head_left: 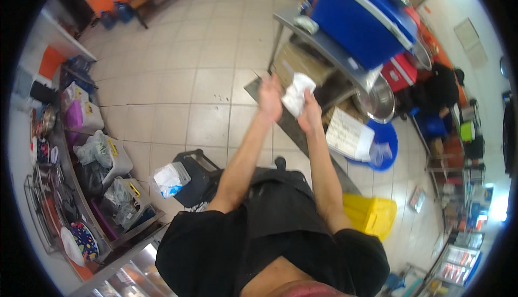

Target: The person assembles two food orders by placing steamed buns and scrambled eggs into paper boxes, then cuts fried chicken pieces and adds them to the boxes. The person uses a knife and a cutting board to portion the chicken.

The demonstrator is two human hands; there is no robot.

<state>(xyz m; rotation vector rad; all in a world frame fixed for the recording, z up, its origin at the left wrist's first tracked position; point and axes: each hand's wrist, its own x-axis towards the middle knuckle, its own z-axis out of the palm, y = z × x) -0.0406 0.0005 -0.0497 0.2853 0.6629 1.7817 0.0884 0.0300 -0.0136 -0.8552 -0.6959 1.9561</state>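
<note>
Person in black top [208, 248] stretches both arms over tiled floor [210, 89]; right hand [309, 113] grips crumpled white cloth [294, 96], held out ahead of body; left hand [270, 101], blurred, fingers outstretched, just beside cloth; metal desk [329, 47] stands beyond to right, blue cooler [356, 21] on top, cardboard box [294, 62] beneath; metal bowl [377, 101] shows between desk and blue tub [390, 132]; yellow bin [372, 216] stands beside right forearm [327, 178]

Even light, glare [501, 206] far right, blurred hands [269, 100], dark curved edges
</note>
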